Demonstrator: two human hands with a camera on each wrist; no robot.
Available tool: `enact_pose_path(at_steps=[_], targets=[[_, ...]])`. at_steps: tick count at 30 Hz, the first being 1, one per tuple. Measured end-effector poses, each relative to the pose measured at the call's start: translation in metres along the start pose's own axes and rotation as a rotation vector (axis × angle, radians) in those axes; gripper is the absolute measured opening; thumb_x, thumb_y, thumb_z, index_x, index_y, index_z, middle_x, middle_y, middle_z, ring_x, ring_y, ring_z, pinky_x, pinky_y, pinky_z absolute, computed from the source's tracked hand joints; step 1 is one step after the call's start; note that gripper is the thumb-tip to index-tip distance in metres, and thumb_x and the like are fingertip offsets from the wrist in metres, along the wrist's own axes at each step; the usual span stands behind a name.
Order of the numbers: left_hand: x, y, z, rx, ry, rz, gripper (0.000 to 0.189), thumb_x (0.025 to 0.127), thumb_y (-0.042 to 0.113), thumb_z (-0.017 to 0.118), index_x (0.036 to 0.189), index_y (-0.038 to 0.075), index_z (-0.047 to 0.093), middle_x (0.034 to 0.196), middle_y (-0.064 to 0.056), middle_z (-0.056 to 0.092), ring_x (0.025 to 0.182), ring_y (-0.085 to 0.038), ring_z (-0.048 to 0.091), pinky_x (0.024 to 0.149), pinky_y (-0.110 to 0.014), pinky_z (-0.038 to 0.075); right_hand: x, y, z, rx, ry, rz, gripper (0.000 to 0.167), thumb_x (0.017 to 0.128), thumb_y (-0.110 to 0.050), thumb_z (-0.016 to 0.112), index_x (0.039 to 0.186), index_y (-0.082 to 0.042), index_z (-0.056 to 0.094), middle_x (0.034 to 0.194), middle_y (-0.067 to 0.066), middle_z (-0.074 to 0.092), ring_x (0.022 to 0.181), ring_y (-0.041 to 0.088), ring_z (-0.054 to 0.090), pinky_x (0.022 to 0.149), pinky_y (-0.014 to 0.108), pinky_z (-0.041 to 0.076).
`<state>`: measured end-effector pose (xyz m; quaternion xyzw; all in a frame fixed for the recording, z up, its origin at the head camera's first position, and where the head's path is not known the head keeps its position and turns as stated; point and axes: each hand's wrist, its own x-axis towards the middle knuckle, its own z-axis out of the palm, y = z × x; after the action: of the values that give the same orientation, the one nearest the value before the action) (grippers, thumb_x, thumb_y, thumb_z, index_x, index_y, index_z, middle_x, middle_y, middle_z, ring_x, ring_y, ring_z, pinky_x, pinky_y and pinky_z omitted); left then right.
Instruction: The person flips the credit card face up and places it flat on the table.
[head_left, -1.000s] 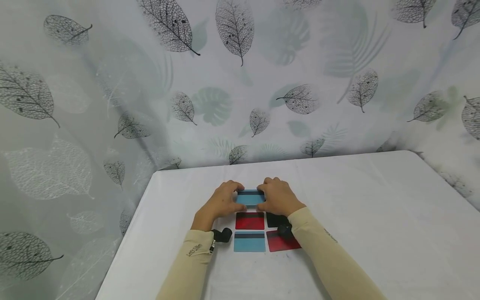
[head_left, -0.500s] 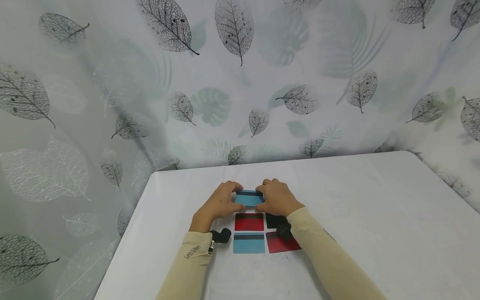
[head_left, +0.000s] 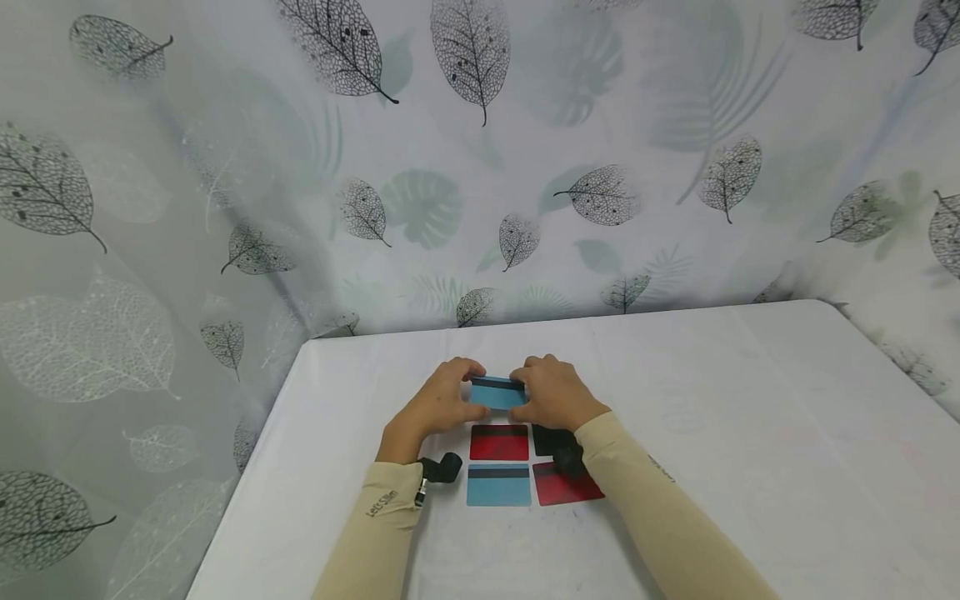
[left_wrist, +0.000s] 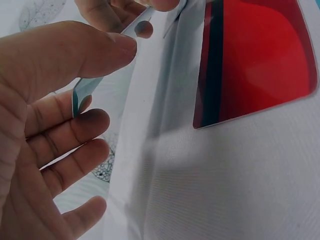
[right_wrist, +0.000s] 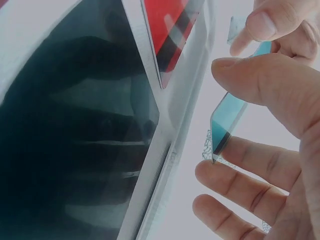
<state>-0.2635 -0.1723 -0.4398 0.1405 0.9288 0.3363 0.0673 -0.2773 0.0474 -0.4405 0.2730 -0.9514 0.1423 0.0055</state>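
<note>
Held blue card [head_left: 498, 395]: farthest from the person among five visible cards; dark stripe along its far side; appears raised off the white table [head_left: 750, 417].
Left hand [head_left: 438, 404]: pinches the left end, thumb at the near edge, fingertip at the far edge; remaining fingers loosely curved.
Right hand [head_left: 557, 393]: pinches the right end in a matching grip; lower fingers free of the card in the right wrist view.
Upper red card [head_left: 499, 442]: lies just nearer the person than the held one, dark stripe on its far side.
Lower blue card [head_left: 498, 487]: nearer again, narrow gap between.
Dark card [head_left: 546, 439]: just right of the upper red card, partly hidden by the right arm and right wrist camera [head_left: 568, 461].
Lower red card [head_left: 553, 492]: right of the lower blue card, slightly askew, partly covered.
Sleeves [head_left: 375, 517]: beige, small lettering.
Backdrop [head_left: 525, 167]: pale leaf-print cloth behind the table.
</note>
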Motion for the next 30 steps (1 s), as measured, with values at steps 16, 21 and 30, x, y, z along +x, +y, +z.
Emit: enact_pose_path(at_steps=[16,21,30], targets=[[0.0008,0.0016,-0.0047,-0.074,0.011,0.021,0.057,0.084,0.018,0.085,0.135,0.009,0.061,0.129,-0.009,0.061,0.121,-0.028,0.055,0.107,-0.051,0.047,0.0023,0.0033,0.0008,0.039,0.011,-0.026,0.054,0.080,-0.040,0.083,0.124,-0.009,0.076,0.107,0.007,0.073,0.087,0.022,0.059,0.076,0.040,0.055],[0.0001,0.0038,-0.0076,-0.108,0.009,0.008,0.058,0.085,0.019,0.083,0.137,0.009,0.060,0.130,-0.008,0.061,0.123,-0.028,0.054,0.106,-0.052,0.047,0.0029,0.0021,-0.0021,0.069,0.012,-0.023,0.053,0.079,-0.038,0.082,0.123,-0.009,0.076,0.106,0.006,0.073,0.087,0.021,0.058,0.075,0.040,0.054],[-0.0036,0.0068,-0.0071,-0.149,0.017,0.006,0.057,0.085,0.018,0.081,0.137,0.008,0.059,0.131,-0.008,0.061,0.124,-0.030,0.054,0.105,-0.055,0.047,-0.0022,0.0010,-0.0023,0.116,0.029,-0.006,0.051,0.078,-0.035,0.082,0.121,-0.007,0.076,0.103,0.006,0.073,0.086,0.021,0.057,0.074,0.039,0.053]])
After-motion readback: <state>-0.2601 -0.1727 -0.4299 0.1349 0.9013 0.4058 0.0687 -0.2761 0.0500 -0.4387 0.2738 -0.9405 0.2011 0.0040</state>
